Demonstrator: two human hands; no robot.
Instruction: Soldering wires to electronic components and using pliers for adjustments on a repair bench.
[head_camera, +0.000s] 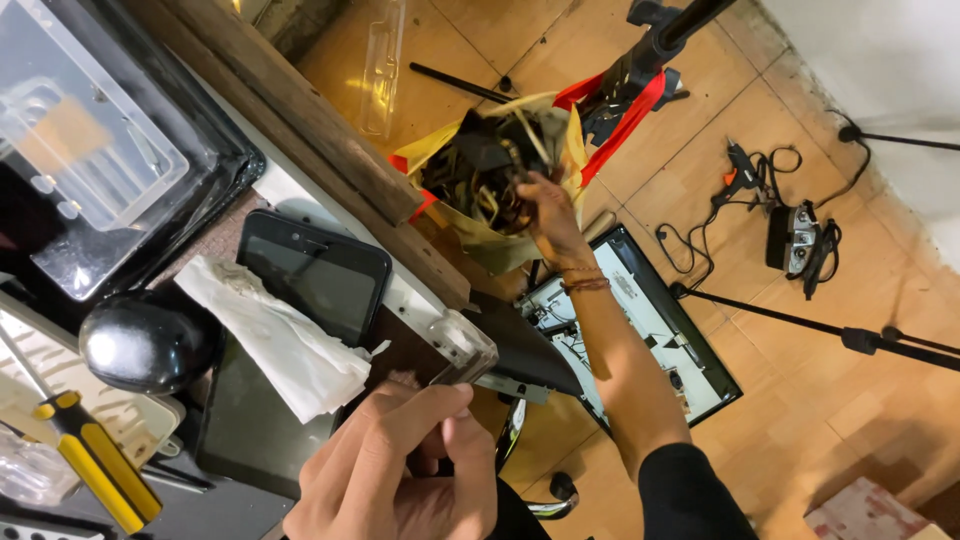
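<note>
My left hand (400, 470) is at the bottom centre, fingers closed on a dark flat device in a clear case (455, 350), held over the table's edge. My right hand (548, 210) reaches down to the floor into a yellow bag (500, 245) full of dark scraps and strips. Its fingers are curled among the contents; whether they grip anything is hidden. A thread bracelet sits on that wrist.
On the table lie a black smartphone (315, 270), a crumpled white tissue (275, 335), a black rounded object (145, 340), a yellow-handled screwdriver (90, 455) and a clear plastic box (80, 150). On the floor are an opened flat panel (650, 340), a glue gun (740, 165), cables and stand legs (860, 335).
</note>
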